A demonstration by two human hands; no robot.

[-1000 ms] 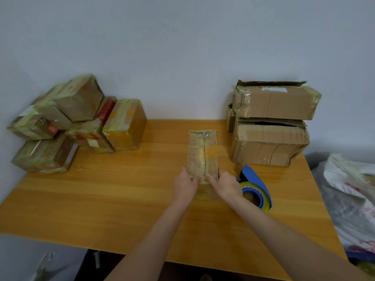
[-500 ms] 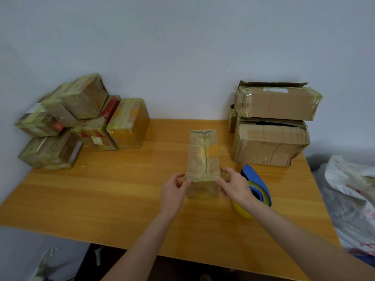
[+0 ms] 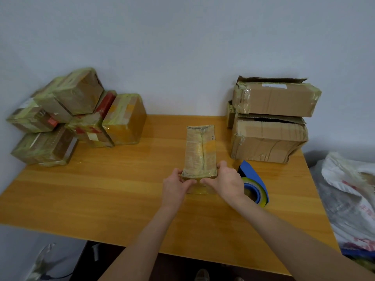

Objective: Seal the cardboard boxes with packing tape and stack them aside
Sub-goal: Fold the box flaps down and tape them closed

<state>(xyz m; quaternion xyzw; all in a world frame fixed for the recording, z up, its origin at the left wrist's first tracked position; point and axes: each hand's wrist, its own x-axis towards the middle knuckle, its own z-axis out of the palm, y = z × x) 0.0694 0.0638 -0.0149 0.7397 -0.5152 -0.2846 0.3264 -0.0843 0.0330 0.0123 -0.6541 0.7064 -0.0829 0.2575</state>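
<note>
Box [image 3: 199,151] sits mid-table [image 3: 101,189], long axis 12–6, near end toward the person, likely so the tape on that end can be pressed flat. Left hand [image 3: 174,186] and right hand [image 3: 227,182] both grip the near corners, fingers wrapped round them, thumbs on the end face. Tape [image 3: 253,183] parked at the box's 3 o'clock, within reach. Taped pile [image 3: 81,118] at 10, rough boxes [image 3: 269,122] at 2, probably pending.

We grip the near end of the small taped box [image 3: 199,151] on the wooden table [image 3: 101,189], left hand [image 3: 175,186] and right hand [image 3: 227,183] at either side. A blue tape dispenser [image 3: 254,183] lies just beside our right hand. A pile of taped boxes [image 3: 81,118] sits far left, and two stacked cartons [image 3: 269,118] far right.
</note>
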